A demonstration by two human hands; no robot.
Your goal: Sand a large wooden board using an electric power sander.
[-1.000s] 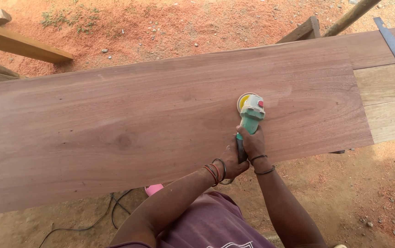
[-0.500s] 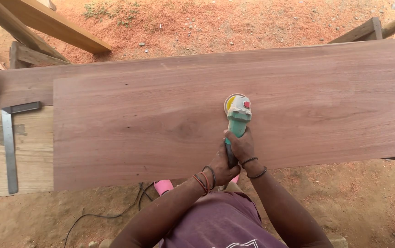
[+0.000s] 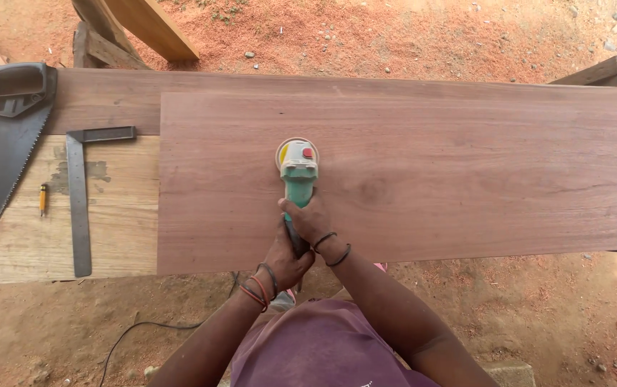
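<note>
A green angle grinder [image 3: 298, 170] with a round sanding disc rests flat on a wide reddish-brown wooden board [image 3: 466, 172]. My right hand [image 3: 310, 219] grips the grinder's body just behind the head. My left hand [image 3: 285, 259] holds the rear of its handle, close to the board's near edge. Both wrists carry thin bands. The tool points away from me, roughly at the board's left-centre.
A hand saw [image 3: 0, 143], a steel try square [image 3: 79, 193] and a short yellow pencil [image 3: 43, 199] lie on the paler bench plank [image 3: 115, 236] at the left. A black cable [image 3: 136, 331] trails over the red dirt ground. Timber pieces [image 3: 144, 29] lean behind the bench.
The view has shifted left along the bench, bringing the saw, square and pencil into sight. The grinder has travelled left across the board with both hands still on it.
</note>
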